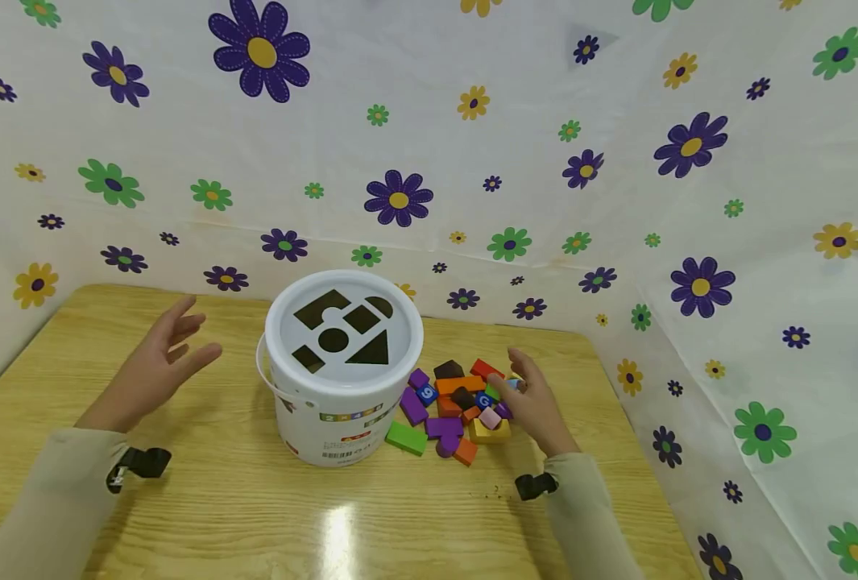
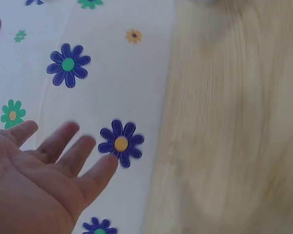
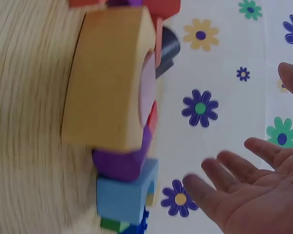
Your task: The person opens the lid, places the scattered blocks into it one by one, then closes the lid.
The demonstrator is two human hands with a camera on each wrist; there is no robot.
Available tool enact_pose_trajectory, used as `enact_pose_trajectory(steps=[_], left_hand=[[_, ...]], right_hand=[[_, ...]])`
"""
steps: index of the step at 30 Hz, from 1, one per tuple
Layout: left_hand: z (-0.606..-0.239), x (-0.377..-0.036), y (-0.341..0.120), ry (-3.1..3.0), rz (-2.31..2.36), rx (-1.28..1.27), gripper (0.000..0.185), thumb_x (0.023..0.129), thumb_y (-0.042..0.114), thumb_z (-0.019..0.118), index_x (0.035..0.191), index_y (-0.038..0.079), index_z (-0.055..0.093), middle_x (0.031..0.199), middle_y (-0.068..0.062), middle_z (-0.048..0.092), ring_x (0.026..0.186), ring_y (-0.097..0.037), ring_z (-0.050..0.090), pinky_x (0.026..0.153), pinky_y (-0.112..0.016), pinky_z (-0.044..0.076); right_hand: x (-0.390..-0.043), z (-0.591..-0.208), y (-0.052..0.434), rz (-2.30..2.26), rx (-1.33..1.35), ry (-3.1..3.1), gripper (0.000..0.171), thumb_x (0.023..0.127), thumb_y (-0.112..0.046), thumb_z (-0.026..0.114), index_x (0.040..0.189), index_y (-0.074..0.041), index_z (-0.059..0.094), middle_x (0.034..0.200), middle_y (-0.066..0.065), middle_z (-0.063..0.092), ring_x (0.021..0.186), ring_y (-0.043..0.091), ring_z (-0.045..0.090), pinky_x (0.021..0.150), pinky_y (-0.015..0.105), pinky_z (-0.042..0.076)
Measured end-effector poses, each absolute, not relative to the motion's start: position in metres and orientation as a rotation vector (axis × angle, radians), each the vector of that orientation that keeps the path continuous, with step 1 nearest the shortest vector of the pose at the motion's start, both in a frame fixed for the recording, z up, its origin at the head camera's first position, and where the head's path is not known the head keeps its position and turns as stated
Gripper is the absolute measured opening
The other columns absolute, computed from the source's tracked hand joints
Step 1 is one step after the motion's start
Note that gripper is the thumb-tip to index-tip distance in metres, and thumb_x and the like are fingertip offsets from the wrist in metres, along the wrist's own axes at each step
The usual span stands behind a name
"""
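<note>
A white bucket stands upright on the table, its pale lid pierced with several shaped holes. My left hand hovers to the left of the bucket, fingers spread and holding nothing; the left wrist view shows that hand with its fingers extended. On the bucket's right lies a pile of coloured blocks. At the pile's right edge is my right hand, fingers loosely extended. Seen from the right wrist, this hand is apart from the yellow block and the light blue block, with nothing in its grasp.
Beneath everything is a wooden table. A white flower-print cloth rises behind the table and along its right side. The bucket's thin white handle hangs down on its left side. A green block lies close to the bucket's base.
</note>
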State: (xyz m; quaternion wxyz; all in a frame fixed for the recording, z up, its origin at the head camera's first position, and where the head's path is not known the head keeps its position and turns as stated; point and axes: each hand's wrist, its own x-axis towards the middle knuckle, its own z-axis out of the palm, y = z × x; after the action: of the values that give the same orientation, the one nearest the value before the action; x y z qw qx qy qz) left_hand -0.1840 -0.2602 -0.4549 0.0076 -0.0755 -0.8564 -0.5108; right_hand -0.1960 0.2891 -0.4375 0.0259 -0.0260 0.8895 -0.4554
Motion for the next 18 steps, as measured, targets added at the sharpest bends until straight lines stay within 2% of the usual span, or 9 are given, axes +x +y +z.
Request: enact_pose_trajectory(steps=[2, 4, 5, 8, 13, 18], left_hand=[[-0.456, -0.179, -0.259, -2.642, -1.693, -0.261, 0.084, 0.107, 0.033, 0.058, 0.167, 0.031, -0.001, 0.165, -0.025, 0.025, 0.148, -0.049, 0.029, 0.11, -0.02, 0.044], [-0.459, -0.175, -0.257, -2.613, -1.767, -0.285, 0.079, 0.109, 0.029, 0.054, 0.167, 0.031, 0.0, 0.163, -0.024, 0.029, 0.146, -0.046, 0.033, 0.093, -0.004, 0.043], [-0.46, -0.172, -0.254, -2.596, -1.8, -0.295, 0.077, 0.11, 0.026, 0.053, 0.167, 0.03, 0.001, 0.162, -0.024, 0.03, 0.145, -0.044, 0.034, 0.089, -0.003, 0.042], [-0.466, -0.164, -0.245, -2.574, -1.851, -0.327, 0.074, 0.11, 0.022, 0.053, 0.167, 0.028, 0.006, 0.161, -0.024, 0.031, 0.144, -0.043, 0.035, 0.091, -0.004, 0.043], [-0.481, -0.154, -0.223, -2.62, -1.867, -0.366, 0.07, 0.107, 0.022, 0.059, 0.165, 0.012, 0.02, 0.162, -0.023, 0.032, 0.145, -0.048, 0.035, 0.094, -0.008, 0.045], [-0.491, -0.148, -0.205, -2.61, -1.93, -0.407, 0.069, 0.105, 0.019, 0.063, 0.162, 0.007, 0.026, 0.164, -0.023, 0.028, 0.147, -0.05, 0.031, 0.098, -0.007, 0.043]], right_hand=[[-0.195, -0.439, 0.286, -1.491, -0.105, 2.708, 0.073, 0.102, -0.043, 0.066, 0.16, -0.014, 0.033, 0.163, 0.017, 0.035, 0.15, 0.035, 0.034, 0.123, 0.056, 0.029], [-0.192, -0.44, 0.281, -1.562, -0.117, 2.667, 0.069, 0.102, -0.041, 0.067, 0.158, -0.014, 0.037, 0.16, 0.016, 0.039, 0.148, 0.033, 0.038, 0.122, 0.056, 0.031], [-0.191, -0.441, 0.278, -1.592, -0.123, 2.65, 0.067, 0.102, -0.04, 0.067, 0.157, -0.015, 0.038, 0.16, 0.017, 0.04, 0.147, 0.033, 0.039, 0.122, 0.057, 0.032], [-0.187, -0.443, 0.269, -1.665, -0.137, 2.596, 0.063, 0.101, -0.04, 0.068, 0.154, -0.017, 0.042, 0.158, 0.016, 0.044, 0.146, 0.032, 0.041, 0.121, 0.058, 0.033], [-0.181, -0.448, 0.25, -1.721, -0.176, 2.533, 0.062, 0.099, -0.041, 0.071, 0.151, -0.02, 0.046, 0.156, 0.014, 0.046, 0.144, 0.032, 0.043, 0.117, 0.055, 0.04], [-0.177, -0.453, 0.229, -1.734, -0.242, 2.481, 0.058, 0.1, -0.036, 0.071, 0.15, -0.016, 0.048, 0.154, 0.015, 0.048, 0.142, 0.032, 0.046, 0.117, 0.052, 0.042]])
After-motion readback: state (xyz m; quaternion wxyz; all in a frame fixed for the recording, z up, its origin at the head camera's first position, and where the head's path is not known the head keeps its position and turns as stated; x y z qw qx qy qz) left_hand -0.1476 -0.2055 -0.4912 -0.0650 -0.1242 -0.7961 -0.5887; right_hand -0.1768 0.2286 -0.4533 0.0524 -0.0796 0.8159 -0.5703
